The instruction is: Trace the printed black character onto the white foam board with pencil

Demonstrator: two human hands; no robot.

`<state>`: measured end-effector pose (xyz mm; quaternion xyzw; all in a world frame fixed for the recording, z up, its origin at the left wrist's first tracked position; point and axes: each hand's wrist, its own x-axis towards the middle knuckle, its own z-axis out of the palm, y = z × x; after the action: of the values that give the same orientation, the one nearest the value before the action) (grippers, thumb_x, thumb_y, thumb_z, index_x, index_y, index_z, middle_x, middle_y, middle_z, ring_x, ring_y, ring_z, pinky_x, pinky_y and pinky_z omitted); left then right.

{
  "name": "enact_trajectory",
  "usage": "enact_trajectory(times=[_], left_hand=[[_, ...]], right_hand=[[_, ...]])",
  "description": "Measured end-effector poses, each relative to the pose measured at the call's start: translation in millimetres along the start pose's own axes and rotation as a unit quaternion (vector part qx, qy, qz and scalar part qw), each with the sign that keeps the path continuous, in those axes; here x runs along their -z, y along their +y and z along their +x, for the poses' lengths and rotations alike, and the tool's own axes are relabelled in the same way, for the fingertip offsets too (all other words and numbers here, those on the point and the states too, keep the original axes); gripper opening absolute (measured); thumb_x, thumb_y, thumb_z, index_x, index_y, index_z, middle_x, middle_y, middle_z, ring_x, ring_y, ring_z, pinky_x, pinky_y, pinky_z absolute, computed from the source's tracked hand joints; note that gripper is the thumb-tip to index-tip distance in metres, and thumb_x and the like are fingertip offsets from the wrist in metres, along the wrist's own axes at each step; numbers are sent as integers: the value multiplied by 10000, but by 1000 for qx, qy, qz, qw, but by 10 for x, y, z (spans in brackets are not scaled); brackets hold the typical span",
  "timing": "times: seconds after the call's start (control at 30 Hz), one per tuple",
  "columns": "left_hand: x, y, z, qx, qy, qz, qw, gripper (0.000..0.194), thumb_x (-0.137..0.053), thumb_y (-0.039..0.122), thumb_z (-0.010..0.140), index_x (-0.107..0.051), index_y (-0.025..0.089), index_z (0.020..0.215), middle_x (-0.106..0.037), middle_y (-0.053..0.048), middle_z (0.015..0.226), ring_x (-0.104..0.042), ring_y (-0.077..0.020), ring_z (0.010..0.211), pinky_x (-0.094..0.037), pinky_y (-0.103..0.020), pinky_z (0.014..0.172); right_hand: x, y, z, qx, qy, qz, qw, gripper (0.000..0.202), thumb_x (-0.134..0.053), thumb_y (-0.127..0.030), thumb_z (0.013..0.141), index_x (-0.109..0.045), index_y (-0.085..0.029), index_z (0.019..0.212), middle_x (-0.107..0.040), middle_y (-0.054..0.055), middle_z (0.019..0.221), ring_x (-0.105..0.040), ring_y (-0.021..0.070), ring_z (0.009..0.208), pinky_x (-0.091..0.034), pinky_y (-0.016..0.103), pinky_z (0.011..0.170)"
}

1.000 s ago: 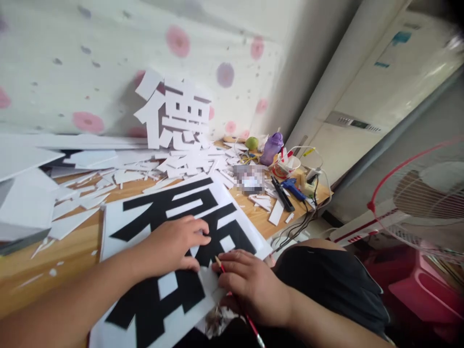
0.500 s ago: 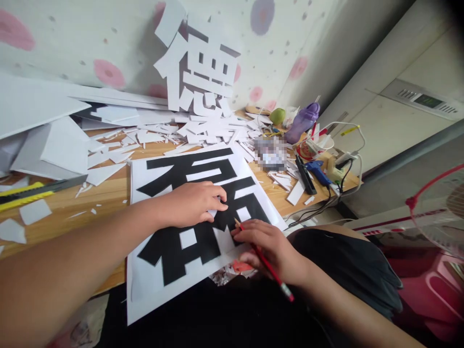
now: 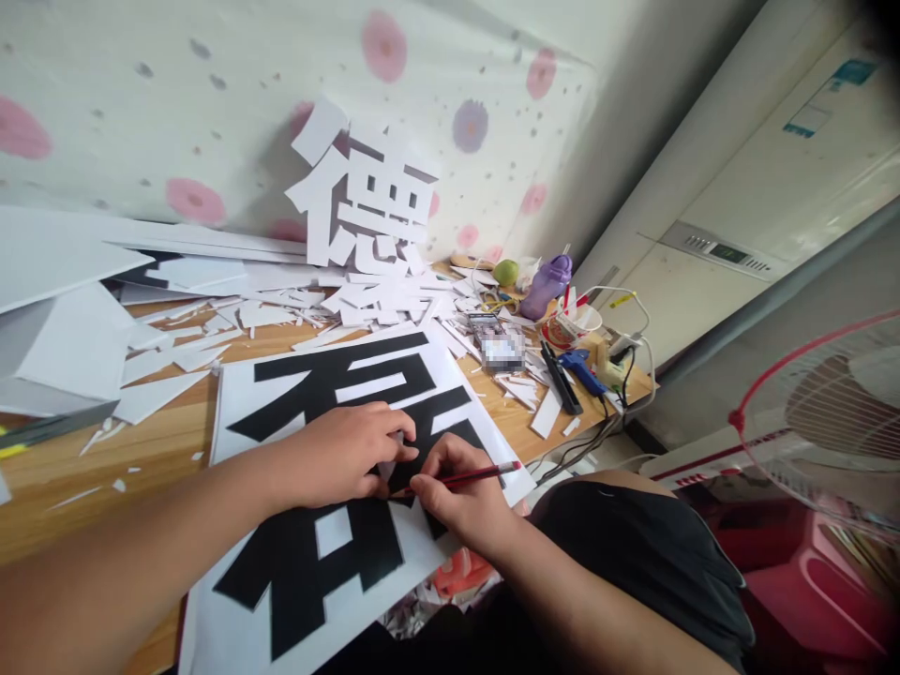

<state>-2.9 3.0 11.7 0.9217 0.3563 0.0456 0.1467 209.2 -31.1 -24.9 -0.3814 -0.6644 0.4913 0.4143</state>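
Observation:
A white sheet (image 3: 239, 403) printed with large black character shapes lies on the wooden table in front of me. My left hand (image 3: 352, 455) rests across its middle, fingers bent and thumb apart, pressing on the print. Close beside it, my right hand (image 3: 460, 492) pinches a red-and-black pencil (image 3: 485, 473). The pencil's tip end is low at the sheet near my left thumb, and its eraser end points right. Whether the tip touches the paper I cannot tell.
White cut-out character (image 3: 380, 202) leans on the wall above scattered white offcuts (image 3: 386, 300). At the right lie a phone (image 3: 496, 342), a blue glue gun (image 3: 583, 370), cables and a purple bottle (image 3: 548, 286). A fan (image 3: 830, 403) stands far right; a cutter knife (image 3: 63, 427) lies left.
My right hand has moved left, close to my left hand, and the pencil has swung from slanting down-right to nearly level. The whole view has shifted; my left hand stays on the sheet.

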Motion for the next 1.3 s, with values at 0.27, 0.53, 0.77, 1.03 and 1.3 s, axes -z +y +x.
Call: enact_trajectory(times=[0.27, 0.53, 0.77, 1.03, 1.3], left_hand=[[-38, -24, 10, 3, 2, -9, 1000, 318, -808, 162, 740, -785, 274, 1037, -719, -20, 1298, -675, -263, 1093, -504, -349, 853], [41, 17, 8, -2, -15, 0, 1000, 400, -914, 312, 683, -793, 274, 1062, -701, -33, 1329, -654, -286, 1125, -515, -353, 860], [67, 31, 17, 1, -42, -11, 999, 407, -899, 324, 721, -778, 261, 1104, -683, -34, 1370, -620, -277, 1169, -486, -338, 884], [74, 48, 28, 9, -51, -3, 999, 443, -897, 308, 721, -776, 246, 1142, -673, -34, 1396, -604, -278, 1186, -477, -332, 866], [85, 61, 34, 19, -66, 6, 998, 541, -910, 325, 723, -751, 232, 1232, -660, -55, 1420, -595, -292, 1222, -481, -334, 888]], right_hand=[[7, 98, -20, -27, 19, 20, 999, 371, -733, -461, 856, -502, -228, 683, -543, -43, 540, -461, 109, 498, -360, 218, 459], [4, 105, -3, -26, 81, -13, 996, 459, -746, -518, 837, -463, -232, 617, -540, -36, 515, -450, 103, 475, -349, 228, 459], [-2, 37, -11, -11, 75, -42, 996, 413, -730, -451, 834, -471, -235, 596, -548, -32, 521, -456, 104, 470, -358, 238, 464], [-3, 4, -15, 2, 34, -71, 997, 367, -728, -395, 847, -496, -238, 609, -578, -27, 543, -483, 113, 485, -373, 255, 491], [-19, 14, -9, 17, 32, -94, 995, 342, -702, -350, 842, -494, -233, 596, -589, -15, 566, -502, 123, 522, -391, 261, 518]])
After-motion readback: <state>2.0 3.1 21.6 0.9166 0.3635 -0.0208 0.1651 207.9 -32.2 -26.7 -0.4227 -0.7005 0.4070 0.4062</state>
